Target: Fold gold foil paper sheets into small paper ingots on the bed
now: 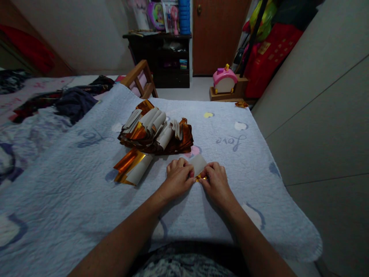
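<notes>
My left hand [178, 177] and my right hand [216, 181] rest close together on the light blue quilt [86, 192]. Both pinch one small sheet of gold foil paper [198, 164], white side up, with a gold edge showing between my fingertips. Fingers of both hands are curled and pressed on the sheet. Just beyond my hands lies a heap of gold foil papers [155, 132], some curled, white backs showing. A folded gold and white piece [133, 166] lies to the left of my left hand.
Dark clothes [73, 102] lie on the bed at the left. A wooden chair back [141, 79] stands past the bed's far edge. A pink toy house [225, 80] sits on the floor. A grey wardrobe wall [317, 115] runs along the right.
</notes>
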The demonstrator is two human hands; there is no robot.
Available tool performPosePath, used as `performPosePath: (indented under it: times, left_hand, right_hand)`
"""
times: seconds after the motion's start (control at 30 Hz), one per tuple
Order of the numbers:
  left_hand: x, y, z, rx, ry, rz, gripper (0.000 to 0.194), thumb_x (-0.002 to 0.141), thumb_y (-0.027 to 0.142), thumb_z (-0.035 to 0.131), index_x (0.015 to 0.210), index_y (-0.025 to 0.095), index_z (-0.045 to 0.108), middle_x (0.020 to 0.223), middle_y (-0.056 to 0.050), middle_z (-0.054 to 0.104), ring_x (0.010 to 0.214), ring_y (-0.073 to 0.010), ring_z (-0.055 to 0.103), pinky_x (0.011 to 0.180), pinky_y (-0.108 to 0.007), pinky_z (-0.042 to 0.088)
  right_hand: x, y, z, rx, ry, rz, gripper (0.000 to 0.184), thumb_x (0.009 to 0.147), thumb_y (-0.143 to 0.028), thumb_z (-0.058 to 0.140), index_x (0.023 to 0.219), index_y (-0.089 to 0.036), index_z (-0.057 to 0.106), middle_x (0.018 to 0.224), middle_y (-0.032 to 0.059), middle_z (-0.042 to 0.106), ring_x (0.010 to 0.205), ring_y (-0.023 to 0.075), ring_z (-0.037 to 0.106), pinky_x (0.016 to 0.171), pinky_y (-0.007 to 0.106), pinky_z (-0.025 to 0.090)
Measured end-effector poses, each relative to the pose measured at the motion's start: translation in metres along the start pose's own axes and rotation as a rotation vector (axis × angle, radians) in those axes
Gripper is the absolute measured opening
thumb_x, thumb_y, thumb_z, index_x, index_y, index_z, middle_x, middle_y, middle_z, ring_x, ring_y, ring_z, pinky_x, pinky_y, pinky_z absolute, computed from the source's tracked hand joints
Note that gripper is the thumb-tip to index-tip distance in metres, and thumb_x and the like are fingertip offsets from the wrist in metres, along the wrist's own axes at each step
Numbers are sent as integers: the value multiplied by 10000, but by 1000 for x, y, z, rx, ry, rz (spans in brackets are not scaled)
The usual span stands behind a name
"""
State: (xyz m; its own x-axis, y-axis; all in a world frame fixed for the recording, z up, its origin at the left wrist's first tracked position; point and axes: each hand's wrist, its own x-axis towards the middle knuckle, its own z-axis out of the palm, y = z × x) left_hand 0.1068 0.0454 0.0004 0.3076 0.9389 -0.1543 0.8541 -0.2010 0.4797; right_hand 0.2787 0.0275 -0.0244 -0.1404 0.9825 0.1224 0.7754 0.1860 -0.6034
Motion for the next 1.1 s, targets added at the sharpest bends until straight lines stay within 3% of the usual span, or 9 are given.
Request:
performPosePath:
  times: [0.47, 0.73, 0.9, 1.0, 1.1]
  left_hand:
    - [-1, -1, -2, -53, -2, -5, 39, 825, 255, 622, 839, 220, 609, 1064, -35, 545, 1077, -266, 459, 910, -397, 322]
    - [1, -2, -6, -85, -16, -3, 47, 812, 229, 630, 853, 224, 607, 1078, -24, 554, 1101, -267, 461, 935, -402, 319]
    - [0, -1, -6, -87, -13, 0, 43, 814, 242, 636, 849, 225, 621, 1070, -28, 557, 1096, -272, 463, 944, -411, 322]
    - [0, -2, -6, -93, -8, 8, 53, 813, 256, 647, 857, 230, 630, 1068, -27, 558, 1096, -271, 464, 951, -413, 322]
    - [-1, -3, -6, -95, 2, 20, 78, 810, 277, 662, 870, 235, 633, 1062, -25, 559, 1091, -271, 468, 949, -414, 325]
  right_hand:
    - [1, 5, -11, 125, -45, -50, 276, 728, -15, 585, 912, -220, 566, 976, 55, 603, 924, 245, 514, 836, 384, 425]
    - [-2, 10, -18, 337, -41, -47, 268, 729, -83, 545, 957, -224, 557, 968, 41, 591, 954, 234, 531, 859, 383, 436]
    - [-2, 14, -17, 468, 53, 34, 198, 759, -128, 513, 930, -218, 557, 916, 33, 589, 861, 206, 563, 793, 352, 457]
    - [-2, 13, -15, 447, 139, 79, 121, 803, -161, 498, 891, -214, 560, 862, 34, 585, 792, 202, 555, 723, 342, 449]
    - [-1, 13, -14, 356, 197, 48, 96, 824, -167, 484, 869, -213, 555, 857, 49, 588, 825, 223, 553, 747, 364, 444]
